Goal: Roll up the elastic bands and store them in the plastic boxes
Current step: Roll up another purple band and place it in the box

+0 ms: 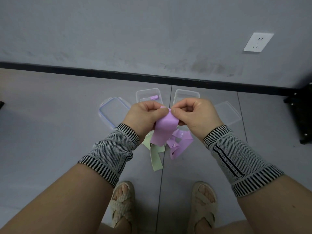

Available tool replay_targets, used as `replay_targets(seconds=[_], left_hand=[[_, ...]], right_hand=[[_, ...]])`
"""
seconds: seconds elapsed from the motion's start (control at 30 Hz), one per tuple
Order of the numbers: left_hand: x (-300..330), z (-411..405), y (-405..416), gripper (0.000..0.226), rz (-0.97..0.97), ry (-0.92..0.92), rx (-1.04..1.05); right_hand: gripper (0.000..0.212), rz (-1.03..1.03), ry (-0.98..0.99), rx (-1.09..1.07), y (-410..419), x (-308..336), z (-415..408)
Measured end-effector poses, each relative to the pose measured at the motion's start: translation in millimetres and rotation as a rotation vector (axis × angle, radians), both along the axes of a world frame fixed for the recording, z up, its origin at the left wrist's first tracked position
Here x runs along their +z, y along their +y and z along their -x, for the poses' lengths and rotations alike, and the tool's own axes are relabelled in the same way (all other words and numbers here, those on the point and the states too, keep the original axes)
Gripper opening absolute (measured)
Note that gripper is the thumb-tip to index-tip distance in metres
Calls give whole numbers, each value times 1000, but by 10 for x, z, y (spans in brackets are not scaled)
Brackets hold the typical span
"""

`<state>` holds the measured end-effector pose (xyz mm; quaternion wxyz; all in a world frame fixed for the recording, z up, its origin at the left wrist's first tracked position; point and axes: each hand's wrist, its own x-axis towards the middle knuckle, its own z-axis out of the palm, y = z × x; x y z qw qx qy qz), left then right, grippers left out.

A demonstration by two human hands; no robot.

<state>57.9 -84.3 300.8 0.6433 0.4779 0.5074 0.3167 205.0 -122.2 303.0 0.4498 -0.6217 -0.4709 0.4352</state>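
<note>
At the centre of the frame both hands meet over a purple elastic band (166,128). The left hand (145,116) pinches its top edge between thumb and curled fingers, and the right hand (196,114) pinches the same edge from the other side, thumb tips almost touching. The band hangs down from the pinch as a broad flat strip between the two wrists. Each forearm wears a knitted black-and-white wrist sleeve (111,152).

Below the hands, on the floor, lies a loose heap: more purple bands (180,142), one printed with "10", just right of centre, and pale green bands (156,157) beside them to the left, the two colours touching.

Above the hands, partly hidden by them, stand two clear plastic boxes side by side. The left box (145,94) holds one rolled purple band (154,97); what the right box (186,95) holds cannot be told. A clear lid with a blue seal (113,112) lies at the left of the boxes, and another clear lid (228,114) lies at the right.

The floor (50,115) is grey tile with thin joints. A black skirting strip (101,72) runs across the frame under a scuffed grey wall, which carries a white socket (258,42) at upper right. A dark furniture leg (302,115) shows at the right edge. Two feet in woven beige sandals (123,201) stand at the bottom.
</note>
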Motion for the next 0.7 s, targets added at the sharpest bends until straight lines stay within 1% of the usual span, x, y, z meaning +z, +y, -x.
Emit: replay_targets(seconds=[0.1, 0.23, 0.37, 0.47, 0.6, 0.63, 0.7], left_hand=[[6, 5, 3, 13, 80, -30, -17], [22, 21, 14, 11, 169, -83, -28], [14, 38, 14, 8, 220, -71, -32], [13, 45, 8, 8, 237, -43, -46], [12, 36, 13, 7, 218, -7, -28], [18, 34, 13, 8, 213, -12, -19], [35, 29, 19, 10, 194, -29, -7]], right_hand=[[18, -44, -155, 12, -15, -21, 1], [20, -88, -243, 49, -24, -43, 10], [19, -186, -449, 127, -38, -45, 18], [21, -223, -539, 168, -55, -59, 6], [16, -197, -522, 159, -43, -75, -4], [15, -175, -476, 136, -38, -79, -4], [15, -105, -261, 77, -43, -70, 4]])
